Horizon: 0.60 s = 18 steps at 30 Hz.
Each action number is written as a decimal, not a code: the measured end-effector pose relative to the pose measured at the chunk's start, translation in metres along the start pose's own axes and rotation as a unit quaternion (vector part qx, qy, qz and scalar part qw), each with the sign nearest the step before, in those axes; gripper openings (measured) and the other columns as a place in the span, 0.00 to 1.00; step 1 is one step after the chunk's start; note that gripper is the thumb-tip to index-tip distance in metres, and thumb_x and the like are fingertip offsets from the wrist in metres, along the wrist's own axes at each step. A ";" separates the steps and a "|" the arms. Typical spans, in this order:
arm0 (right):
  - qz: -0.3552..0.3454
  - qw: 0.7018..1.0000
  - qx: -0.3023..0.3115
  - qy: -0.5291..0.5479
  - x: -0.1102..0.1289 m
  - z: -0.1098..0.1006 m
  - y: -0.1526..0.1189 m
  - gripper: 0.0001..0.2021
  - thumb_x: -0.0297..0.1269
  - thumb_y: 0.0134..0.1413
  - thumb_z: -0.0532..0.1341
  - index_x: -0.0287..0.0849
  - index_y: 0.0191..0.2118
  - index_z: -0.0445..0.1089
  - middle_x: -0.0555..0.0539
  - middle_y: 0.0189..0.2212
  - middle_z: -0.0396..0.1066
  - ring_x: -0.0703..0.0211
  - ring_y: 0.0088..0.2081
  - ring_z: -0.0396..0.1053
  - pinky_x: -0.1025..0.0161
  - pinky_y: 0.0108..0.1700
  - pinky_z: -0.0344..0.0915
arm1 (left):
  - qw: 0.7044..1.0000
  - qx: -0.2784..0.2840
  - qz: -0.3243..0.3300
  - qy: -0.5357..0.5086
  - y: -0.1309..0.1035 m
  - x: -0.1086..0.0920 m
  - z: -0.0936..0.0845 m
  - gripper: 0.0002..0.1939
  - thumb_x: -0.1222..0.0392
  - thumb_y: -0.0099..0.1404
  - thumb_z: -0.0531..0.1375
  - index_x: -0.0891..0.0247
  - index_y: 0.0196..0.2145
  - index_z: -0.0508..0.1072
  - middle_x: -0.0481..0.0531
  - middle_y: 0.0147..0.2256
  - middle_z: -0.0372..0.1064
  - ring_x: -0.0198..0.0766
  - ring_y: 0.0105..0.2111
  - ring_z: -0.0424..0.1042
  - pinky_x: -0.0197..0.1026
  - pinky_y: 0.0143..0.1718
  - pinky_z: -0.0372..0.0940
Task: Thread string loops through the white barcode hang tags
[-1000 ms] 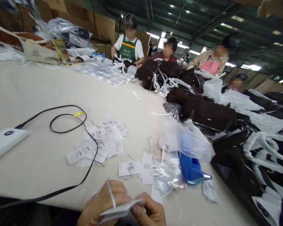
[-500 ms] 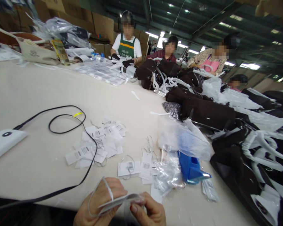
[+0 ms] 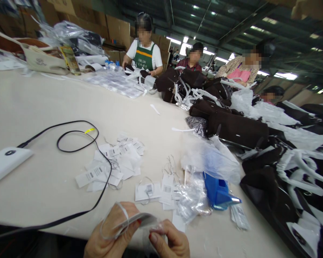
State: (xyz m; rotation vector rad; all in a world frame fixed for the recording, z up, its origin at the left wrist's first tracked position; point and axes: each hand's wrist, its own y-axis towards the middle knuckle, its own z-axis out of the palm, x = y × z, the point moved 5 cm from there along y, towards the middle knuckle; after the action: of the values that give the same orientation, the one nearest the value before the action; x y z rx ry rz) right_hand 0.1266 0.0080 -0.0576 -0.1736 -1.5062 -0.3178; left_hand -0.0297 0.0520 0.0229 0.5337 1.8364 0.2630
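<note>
My left hand [image 3: 107, 234] is closed on a hang tag [image 3: 144, 216] held nearly edge-on, its pale string looped over the back of the hand. Close beside it, my right hand [image 3: 173, 240] pinches a small clear plastic bag [image 3: 148, 239] between thumb and finger. The tag's right end lies near the mouth of the bag; whether it is inside I cannot tell. Just beyond my hands lie a few barcode tags [image 3: 167, 189] with strings, and a larger loose pile of tags [image 3: 129, 161] is farther left.
Clear plastic bags [image 3: 192, 200] lie beside a blue tape dispenser [image 3: 218, 193] on the right. Dark brown handbags [image 3: 237, 129] with white-wrapped straps fill the right side. A black cable [image 3: 100, 200] runs from a white power bank [image 3: 9, 165]. Several co-workers stand across the table.
The tag in my left hand has tipped and shifted slightly toward the right, and my left thumb shows more. Across the table, a co-worker in a green apron has leaned lower.
</note>
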 end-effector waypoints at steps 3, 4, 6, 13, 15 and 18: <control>0.008 1.000 0.003 0.006 0.000 0.000 0.000 0.06 0.43 0.40 0.66 0.48 0.24 0.77 0.51 0.19 0.71 0.61 0.23 0.67 0.66 0.27 0.61 | 1.000 -0.004 -0.012 -0.003 -0.002 0.003 0.001 0.05 0.65 0.60 0.57 0.57 0.34 0.71 0.42 0.30 0.70 0.30 0.30 0.70 0.26 0.36 0.65; 0.013 1.000 0.004 0.006 0.000 0.001 0.000 0.06 0.43 0.40 0.66 0.48 0.24 0.77 0.51 0.19 0.71 0.61 0.23 0.67 0.66 0.27 0.61 | 1.000 -0.001 -0.010 -0.001 -0.002 0.004 0.001 0.05 0.65 0.60 0.57 0.57 0.34 0.71 0.43 0.30 0.70 0.30 0.31 0.70 0.26 0.35 0.65; 0.034 0.999 0.006 0.012 -0.001 0.001 0.000 0.07 0.43 0.39 0.66 0.47 0.23 0.77 0.51 0.18 0.71 0.61 0.22 0.66 0.66 0.27 0.60 | 1.000 0.007 -0.004 0.003 -0.001 0.004 0.001 0.06 0.66 0.60 0.57 0.58 0.35 0.71 0.44 0.31 0.70 0.31 0.31 0.70 0.27 0.36 0.65; 0.132 0.989 0.038 0.057 -0.002 0.007 0.001 0.11 0.45 0.38 0.66 0.44 0.18 0.73 0.54 0.15 0.61 0.65 0.20 0.55 0.66 0.26 0.55 | 0.997 0.049 0.054 -0.003 0.000 -0.001 0.002 0.06 0.66 0.60 0.58 0.59 0.36 0.70 0.44 0.31 0.71 0.32 0.32 0.71 0.30 0.38 0.67; 0.138 0.987 0.052 0.063 -0.002 0.008 0.002 0.12 0.45 0.38 0.65 0.43 0.17 0.72 0.54 0.14 0.58 0.66 0.20 0.52 0.66 0.26 0.53 | 0.996 0.046 0.079 -0.008 -0.001 -0.003 0.002 0.07 0.65 0.60 0.58 0.59 0.37 0.70 0.46 0.32 0.71 0.34 0.32 0.71 0.31 0.38 0.67; 0.137 0.986 0.058 0.072 -0.003 0.009 0.001 0.13 0.46 0.38 0.65 0.42 0.16 0.71 0.54 0.15 0.57 0.65 0.21 0.51 0.66 0.26 0.52 | 0.994 0.020 0.107 -0.018 -0.003 -0.004 0.000 0.09 0.63 0.60 0.58 0.58 0.40 0.70 0.48 0.33 0.72 0.38 0.34 0.72 0.35 0.39 0.68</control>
State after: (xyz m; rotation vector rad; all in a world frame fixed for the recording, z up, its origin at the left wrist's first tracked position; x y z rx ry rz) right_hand 0.1180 0.0123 -0.0603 -0.2578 -1.3329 -0.0211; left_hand -0.0291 0.0476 0.0255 0.7603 1.7545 0.3587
